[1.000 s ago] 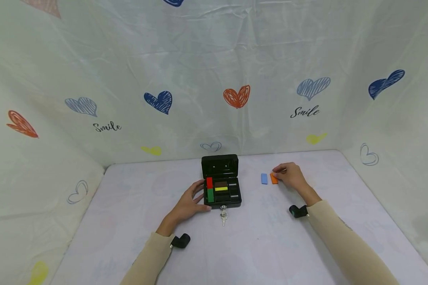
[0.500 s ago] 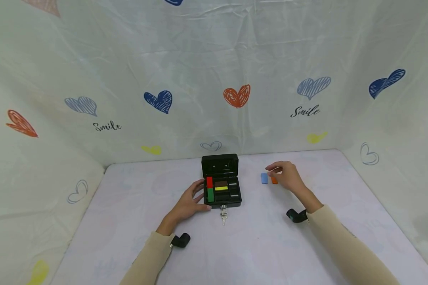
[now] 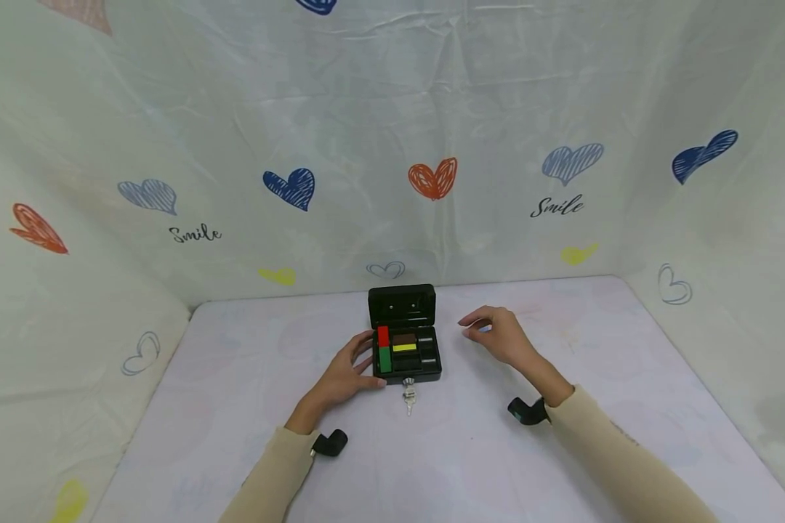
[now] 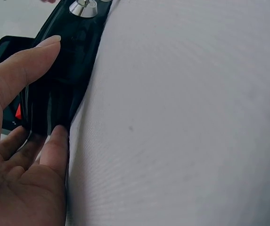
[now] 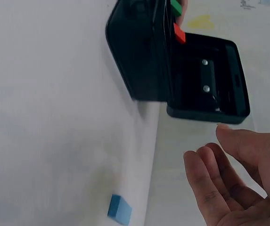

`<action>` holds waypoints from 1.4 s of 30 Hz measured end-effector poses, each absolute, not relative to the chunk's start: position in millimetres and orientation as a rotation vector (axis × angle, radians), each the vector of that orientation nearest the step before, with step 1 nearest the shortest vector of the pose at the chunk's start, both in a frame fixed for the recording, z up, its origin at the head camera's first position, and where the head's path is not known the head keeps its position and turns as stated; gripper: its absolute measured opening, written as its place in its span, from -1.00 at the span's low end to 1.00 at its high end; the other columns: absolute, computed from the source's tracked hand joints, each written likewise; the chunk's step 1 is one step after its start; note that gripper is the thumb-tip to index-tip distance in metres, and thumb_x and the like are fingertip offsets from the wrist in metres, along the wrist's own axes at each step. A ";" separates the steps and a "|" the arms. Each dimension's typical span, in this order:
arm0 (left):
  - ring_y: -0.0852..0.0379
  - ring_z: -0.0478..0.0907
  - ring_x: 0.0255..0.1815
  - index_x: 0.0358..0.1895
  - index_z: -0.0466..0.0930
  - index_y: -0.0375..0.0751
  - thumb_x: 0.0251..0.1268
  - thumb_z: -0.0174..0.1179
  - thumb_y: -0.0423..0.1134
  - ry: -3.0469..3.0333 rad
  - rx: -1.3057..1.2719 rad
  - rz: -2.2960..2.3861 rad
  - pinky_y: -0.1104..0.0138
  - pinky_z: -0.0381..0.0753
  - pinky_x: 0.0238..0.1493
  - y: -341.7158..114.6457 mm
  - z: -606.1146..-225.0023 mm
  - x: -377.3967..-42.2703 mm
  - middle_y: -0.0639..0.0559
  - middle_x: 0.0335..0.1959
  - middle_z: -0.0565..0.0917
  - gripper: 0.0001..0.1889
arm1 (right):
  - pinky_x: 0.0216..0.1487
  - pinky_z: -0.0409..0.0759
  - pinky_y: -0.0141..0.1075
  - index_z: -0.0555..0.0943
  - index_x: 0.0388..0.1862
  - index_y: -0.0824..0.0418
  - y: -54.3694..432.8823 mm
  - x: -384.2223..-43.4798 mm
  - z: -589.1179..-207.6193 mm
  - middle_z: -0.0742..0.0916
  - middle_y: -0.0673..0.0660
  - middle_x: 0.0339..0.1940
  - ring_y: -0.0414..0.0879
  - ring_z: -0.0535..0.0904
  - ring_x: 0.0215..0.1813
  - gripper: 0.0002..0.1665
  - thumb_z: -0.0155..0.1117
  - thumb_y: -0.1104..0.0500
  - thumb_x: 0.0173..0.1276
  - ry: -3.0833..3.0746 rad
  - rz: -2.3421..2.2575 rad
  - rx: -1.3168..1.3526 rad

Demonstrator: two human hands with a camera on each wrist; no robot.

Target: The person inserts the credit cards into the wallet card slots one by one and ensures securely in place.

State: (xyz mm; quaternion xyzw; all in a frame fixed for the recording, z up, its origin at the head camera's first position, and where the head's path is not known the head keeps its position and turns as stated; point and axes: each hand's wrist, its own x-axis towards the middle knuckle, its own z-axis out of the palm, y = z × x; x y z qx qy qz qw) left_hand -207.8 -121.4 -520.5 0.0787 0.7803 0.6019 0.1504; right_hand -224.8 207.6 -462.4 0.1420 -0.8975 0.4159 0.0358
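A black cash box (image 3: pixel 425 377) stands with its lid (image 3: pixel 402 306) raised. My left hand (image 3: pixel 337 377) holds it by the near left corner, thumb on the front wall and fingertips along the left side. In its tray lie red (image 3: pixel 383 336), green (image 3: pixel 384 359), brown (image 3: pixel 403 338) and yellow (image 3: pixel 404 348) blocks. Keys (image 3: pixel 409 398) hang from the front lock. To the right of the box my right hand (image 3: pixel 502 338) hovers with thumb and fingers apart, nothing between them. A blue block (image 5: pixel 119 209) lies on the table below that hand. The orange block is hidden in the head view.
The white-covered table (image 3: pixel 392 465) meets a pale curtain (image 3: pixel 340 116) printed with hearts and "Smile" at its back edge. Curtain also hangs at both sides. A small black camera sits on each wrist, left (image 3: pixel 330 442) and right (image 3: pixel 527 412).
My right hand has moved left, from the orange block, past over the blue block, toward the box, its thumb and fingers spread apart. The left hand and the box have stayed put.
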 end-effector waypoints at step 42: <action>-0.30 0.27 0.62 0.68 0.12 -0.17 0.14 0.54 -0.49 2.190 0.258 1.732 0.02 0.45 0.55 -125.9 -518.9 -207.0 -0.28 0.66 0.22 0.05 | 0.03 0.85 -0.17 0.77 0.03 0.34 113.5 -213.6 -465.5 0.79 0.21 -0.01 -0.01 0.75 -0.09 -0.77 0.42 0.40 0.41 -2.725 1.496 0.633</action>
